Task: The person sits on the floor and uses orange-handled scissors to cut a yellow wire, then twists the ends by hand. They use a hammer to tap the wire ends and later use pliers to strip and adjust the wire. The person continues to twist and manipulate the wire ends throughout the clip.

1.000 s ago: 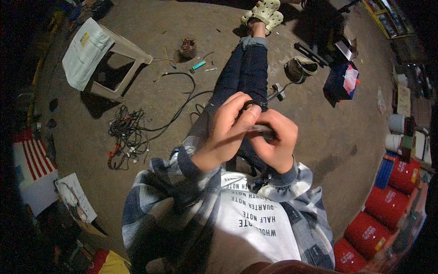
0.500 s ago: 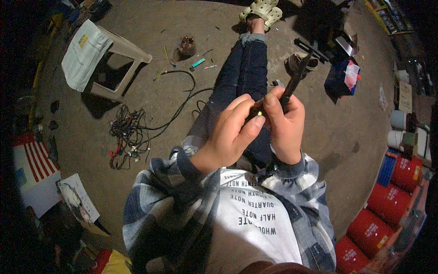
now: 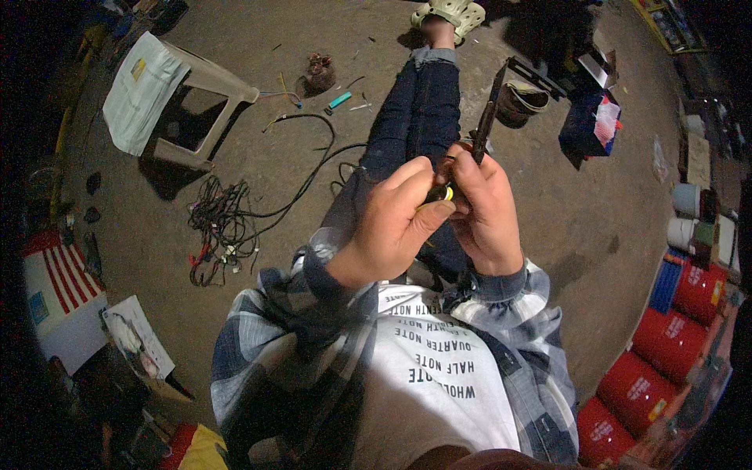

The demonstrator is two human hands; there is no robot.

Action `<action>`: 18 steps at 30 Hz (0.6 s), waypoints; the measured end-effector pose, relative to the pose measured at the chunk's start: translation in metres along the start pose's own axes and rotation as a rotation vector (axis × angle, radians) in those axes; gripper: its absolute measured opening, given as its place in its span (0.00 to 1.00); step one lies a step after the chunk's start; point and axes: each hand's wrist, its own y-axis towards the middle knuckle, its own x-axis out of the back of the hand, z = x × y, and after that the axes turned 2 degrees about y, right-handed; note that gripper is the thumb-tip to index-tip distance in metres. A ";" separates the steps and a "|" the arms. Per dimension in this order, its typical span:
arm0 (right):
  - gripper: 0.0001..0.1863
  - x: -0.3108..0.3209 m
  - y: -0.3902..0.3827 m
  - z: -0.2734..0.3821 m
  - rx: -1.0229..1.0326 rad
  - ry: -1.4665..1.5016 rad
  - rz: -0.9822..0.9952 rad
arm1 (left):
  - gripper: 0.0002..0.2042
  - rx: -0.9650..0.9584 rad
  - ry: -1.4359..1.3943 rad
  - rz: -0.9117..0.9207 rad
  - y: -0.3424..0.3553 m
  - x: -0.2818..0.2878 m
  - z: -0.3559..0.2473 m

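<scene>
My two hands meet above my outstretched legs. In my right hand point(image 3: 487, 211) is a long, narrow dark tool point(image 3: 486, 121), gripped near its lower end; its tapering end points up and away, and I cannot tell its exact kind. My left hand point(image 3: 393, 223) is closed, thumb and fingers pinching a small black piece with a bright yellow end point(image 3: 447, 193). The fingertips of both hands come together around this piece, so most of it is hidden. Beyond my right hand, a brown shoe-like item point(image 3: 522, 104) lies on the floor.
A tangle of black cables point(image 3: 227, 227) lies left of my legs, near a stool point(image 3: 207, 125) with a pale packet over it. A teal lighter-like object point(image 3: 339, 100) and a brown lump point(image 3: 319, 74) lie ahead. Right are a dark blue box point(image 3: 580, 129) and red drums point(image 3: 670, 341).
The tool has swung more upright and its tip has shifted left. My right hand has turned slightly, and more of the yellow end shows between my fingertips.
</scene>
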 end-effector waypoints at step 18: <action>0.12 0.016 -0.042 -0.005 0.405 -0.448 -0.027 | 0.28 0.169 -0.400 0.124 -0.011 0.014 -0.002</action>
